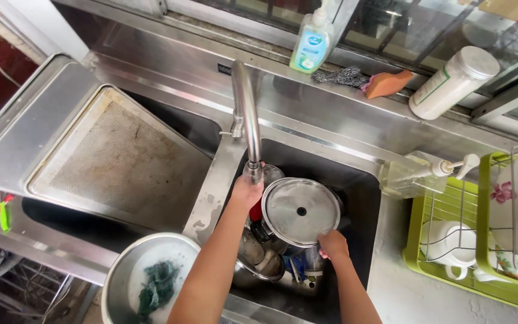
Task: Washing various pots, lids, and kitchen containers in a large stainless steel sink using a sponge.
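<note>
Spanning the whole view: a brushed stainless-steel double sink (307,114), scuffed and water-marked, with a raised back ledge. Propped slantwise over the left basin, a large rectangular metal filter panel (115,156), flat steel frame around fine, greasy-brown mesh. At right, a lime-green plastic dish rack (445,264) with white wire grid, holding a white mug (451,243) and flower-printed white crockery. At bottom left, a round steel bowl (151,279) of milky suds with a dark green scouring cloth inside. Curving down over the right basin, a tubular gooseneck faucet (246,114), satin steel. Below it, a round, shallow-domed steel pot lid (300,210), shiny, with a small black hole at centre, held tilted above piled steel pots and cups in the right basin. Left hand (247,191) closed around the faucet's spout end. Right hand (333,244) pinching the lid's lower rim, fingers curled under. On the ledge: a white cylindrical container (454,81) lying tilted, a pump bottle of pale green soap (310,42), an orange sponge (388,83) and a grey wiry scrubber (340,76).
</note>
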